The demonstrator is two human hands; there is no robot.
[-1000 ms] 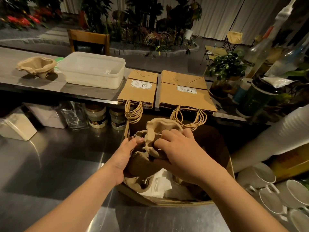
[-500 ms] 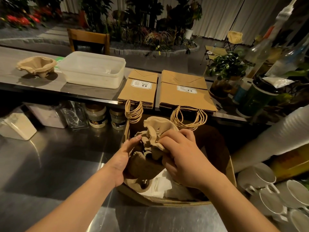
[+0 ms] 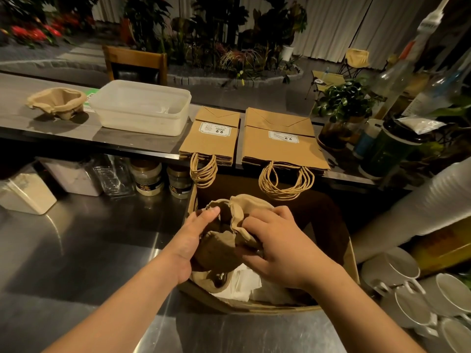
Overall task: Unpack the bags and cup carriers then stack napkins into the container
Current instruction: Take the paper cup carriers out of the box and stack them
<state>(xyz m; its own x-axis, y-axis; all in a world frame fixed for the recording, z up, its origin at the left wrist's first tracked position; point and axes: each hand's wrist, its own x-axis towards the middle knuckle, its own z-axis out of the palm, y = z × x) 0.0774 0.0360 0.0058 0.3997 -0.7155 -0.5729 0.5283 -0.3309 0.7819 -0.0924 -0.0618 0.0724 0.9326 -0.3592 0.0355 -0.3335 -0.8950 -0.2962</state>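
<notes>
Both hands are holding a brown cup carrier (image 3: 229,235) over the open box (image 3: 353,261): the left hand (image 3: 190,240) is curling round its 9 o'clock side and the right hand (image 3: 277,247) is pinching its 3 o'clock rim. White napkins (image 3: 244,284) are lying right under it in the box, which is sitting on a shiny metal counter (image 3: 89,238). The white container (image 3: 142,108) is waiting up at 11 o'clock on the far shelf, nearer the left hand

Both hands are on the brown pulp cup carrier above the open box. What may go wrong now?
The brown moulded-pulp cup carrier, gripped by the left hand and right hand, looks crumpled and may tear. The white paper napkins beneath it in the brown cardboard box could be dragged out and spill.
</notes>
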